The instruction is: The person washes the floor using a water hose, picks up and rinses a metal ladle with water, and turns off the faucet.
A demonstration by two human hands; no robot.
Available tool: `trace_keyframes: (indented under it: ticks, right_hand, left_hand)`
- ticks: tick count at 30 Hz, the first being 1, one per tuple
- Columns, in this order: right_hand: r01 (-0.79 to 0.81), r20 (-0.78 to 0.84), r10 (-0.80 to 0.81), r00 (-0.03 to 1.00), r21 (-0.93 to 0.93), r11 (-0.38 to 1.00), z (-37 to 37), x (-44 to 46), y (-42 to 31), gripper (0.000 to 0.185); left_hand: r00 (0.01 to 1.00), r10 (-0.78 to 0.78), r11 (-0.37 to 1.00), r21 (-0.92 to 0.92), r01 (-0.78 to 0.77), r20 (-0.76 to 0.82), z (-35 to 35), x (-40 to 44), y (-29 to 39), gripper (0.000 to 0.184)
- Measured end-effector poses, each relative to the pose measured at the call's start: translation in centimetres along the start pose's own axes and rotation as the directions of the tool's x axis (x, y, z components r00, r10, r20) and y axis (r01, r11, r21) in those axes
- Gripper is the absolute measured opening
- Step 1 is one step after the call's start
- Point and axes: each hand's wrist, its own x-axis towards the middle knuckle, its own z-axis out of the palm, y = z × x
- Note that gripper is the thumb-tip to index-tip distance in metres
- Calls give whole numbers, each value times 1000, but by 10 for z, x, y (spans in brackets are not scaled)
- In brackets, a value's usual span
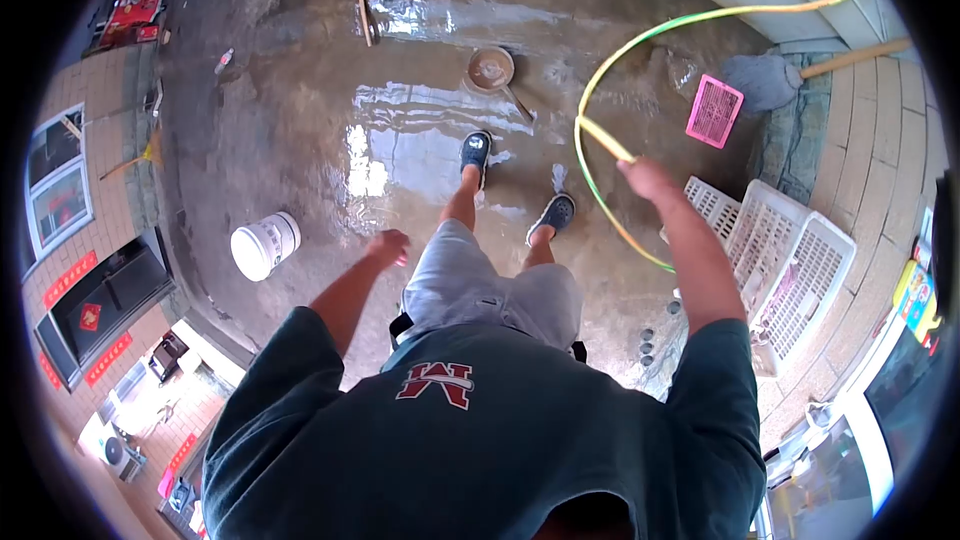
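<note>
My right hand [648,180] is closed around a yellow-green garden hose [606,138]. From there the hose arcs up to the top right, and another stretch loops down past my forearm. My left hand [388,248] hangs beside my left thigh with nothing in it, its fingers loosely apart. Ahead of my feet a round pan with a long handle [490,70] rests on the wet floor. To the right of the hose lies a pink plastic basket [715,111].
A white bucket [265,246] lies tilted at left. White plastic crates [800,270] line the right wall, below a mop [762,82]. A wooden stick [363,2] and a plastic bottle [224,61] lie farther off. Water covers much of the concrete floor [300,120].
</note>
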Motion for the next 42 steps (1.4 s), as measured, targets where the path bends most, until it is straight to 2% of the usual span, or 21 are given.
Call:
trace_keyframes:
  ticks: [1,2,5,10,14,16,18,20,22,23,24,26,28,29,30,31,32,35,38,39,42]
  right_hand:
    - [-31,44,33,998,-27,999,-1,-1,-30,49]
    - [-61,95,66,993,-60,996,1,-5,-61,48]
    - [-68,108,83,991,-138,988,3,7,-131,48]
    - [-100,133,116,984,-117,988,-8,51,-202,48]
    - [-61,40,66,997,-113,992,11,122,-210,50]
    - [-51,51,55,997,-79,996,2,129,-234,54]
    - [-50,54,53,997,-49,998,10,147,-245,56]
    - [-53,53,54,997,-21,998,27,173,-241,56]
    - [-90,50,90,995,5,996,35,198,-238,54]
    - [-102,25,102,994,21,995,40,210,-235,53]
    - [-120,4,120,993,41,992,45,220,-228,51]
    - [-101,10,100,995,98,990,56,232,-208,52]
    - [-6,-46,9,999,64,998,61,247,-186,52]
    - [-3,-22,5,1000,89,996,62,253,-176,51]
    - [-7,9,6,1000,114,993,63,254,-167,50]
    - [-10,41,4,999,138,990,63,252,-159,48]
    - [-8,64,0,998,125,992,63,250,-155,47]
    - [-11,98,2,995,91,996,63,247,-145,42]
    - [-55,137,46,989,65,996,75,245,-127,39]
    - [-65,161,57,985,43,997,78,244,-120,37]
    - [-80,157,74,985,33,996,88,245,-104,34]
  left_hand:
    - [997,48,995,-92,-42,59,8,-7,16,16]
    - [875,450,825,292,-484,178,8,35,-14,17]
    - [948,289,930,197,-311,133,4,-7,73,21]
    - [921,389,912,-152,-380,27,-65,57,109,20]
    - [974,222,947,-227,-227,-48,-137,122,113,19]
    - [994,79,982,-162,-91,-78,-161,164,104,16]
    - [986,161,966,209,-150,-37,-172,227,72,20]
    - [982,188,868,464,-178,25,-170,303,35,25]
    - [951,290,669,689,-280,105,-153,337,45,24]
    - [910,377,493,794,-357,175,-136,354,51,21]
    - [858,439,288,863,-416,266,-117,361,69,19]
    - [846,446,306,838,-452,293,-72,367,118,14]
    - [820,441,220,841,-494,366,-16,425,137,24]
    - [852,421,573,637,-515,311,11,449,148,25]
    - [893,371,779,438,-449,257,37,465,159,35]
    - [926,318,914,195,-356,201,64,480,171,44]
    - [958,254,963,54,-263,130,85,493,186,62]
    - [974,184,980,-50,-192,-135,147,529,216,54]
    - [999,-32,974,-226,26,-20,170,529,263,54]
    - [995,-44,834,-545,83,85,193,576,243,41]
    - [953,150,346,-917,198,262,203,579,252,24]
